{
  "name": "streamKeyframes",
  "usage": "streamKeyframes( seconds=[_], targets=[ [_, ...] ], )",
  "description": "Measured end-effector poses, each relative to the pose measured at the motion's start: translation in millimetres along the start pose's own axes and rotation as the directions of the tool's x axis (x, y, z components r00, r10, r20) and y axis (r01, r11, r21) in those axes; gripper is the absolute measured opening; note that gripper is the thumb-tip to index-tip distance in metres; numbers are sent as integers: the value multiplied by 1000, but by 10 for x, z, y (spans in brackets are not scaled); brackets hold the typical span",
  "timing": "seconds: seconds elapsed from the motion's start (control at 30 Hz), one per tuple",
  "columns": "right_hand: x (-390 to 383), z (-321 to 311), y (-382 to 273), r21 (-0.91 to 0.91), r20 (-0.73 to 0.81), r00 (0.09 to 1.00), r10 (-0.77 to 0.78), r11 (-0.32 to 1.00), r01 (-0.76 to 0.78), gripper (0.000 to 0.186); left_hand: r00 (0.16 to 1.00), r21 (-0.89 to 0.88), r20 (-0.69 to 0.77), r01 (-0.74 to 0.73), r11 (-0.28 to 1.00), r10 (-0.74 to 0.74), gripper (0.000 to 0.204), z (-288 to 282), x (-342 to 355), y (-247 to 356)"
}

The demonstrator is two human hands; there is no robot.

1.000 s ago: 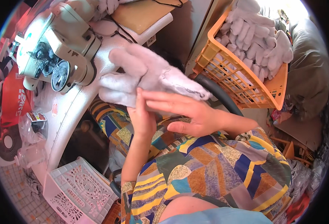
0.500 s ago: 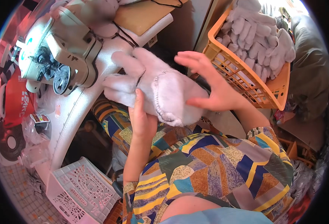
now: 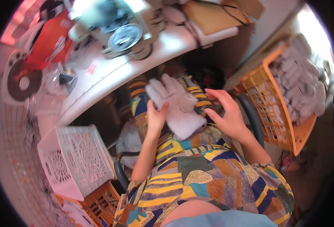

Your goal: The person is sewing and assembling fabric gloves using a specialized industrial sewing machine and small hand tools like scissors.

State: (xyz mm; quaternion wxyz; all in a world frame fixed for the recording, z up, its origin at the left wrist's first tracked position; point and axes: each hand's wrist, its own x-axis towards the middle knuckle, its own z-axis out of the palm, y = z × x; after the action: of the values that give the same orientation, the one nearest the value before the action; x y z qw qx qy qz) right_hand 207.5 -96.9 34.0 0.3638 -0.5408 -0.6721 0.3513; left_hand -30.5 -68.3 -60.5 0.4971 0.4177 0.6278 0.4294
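A pale, fluffy glove (image 3: 180, 109) lies over my lap, its fingers pointing away from me and its cuff toward me. My left hand (image 3: 156, 116) grips the glove's left edge, thumb on top and the other fingers hidden beneath. To the right of the glove, my right hand (image 3: 227, 115) is held up with thumb and fingers apart, holding nothing. A small gap shows between it and the glove.
Beyond my lap is a white table (image 3: 110, 83) with a sewing machine (image 3: 136, 30). An orange basket (image 3: 267, 102) full of similar gloves (image 3: 297, 75) stands at right. At left sit a white crate (image 3: 76, 159) above an orange one (image 3: 102, 202) and a fan (image 3: 25, 81).
The view has swung left. The glove has come down from beside the table to my lap and been turned, its fingers now pointing away. My left hand keeps its grip; my right hand stays open.
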Motion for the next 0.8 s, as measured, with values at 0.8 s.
streamKeyframes(
  seconds=[0.8],
  targets=[
    [315,472,-60,310,44,999,-18,951,3,28,579,541,-395,-480,690,713,16,-962,586,1343]
  ],
)
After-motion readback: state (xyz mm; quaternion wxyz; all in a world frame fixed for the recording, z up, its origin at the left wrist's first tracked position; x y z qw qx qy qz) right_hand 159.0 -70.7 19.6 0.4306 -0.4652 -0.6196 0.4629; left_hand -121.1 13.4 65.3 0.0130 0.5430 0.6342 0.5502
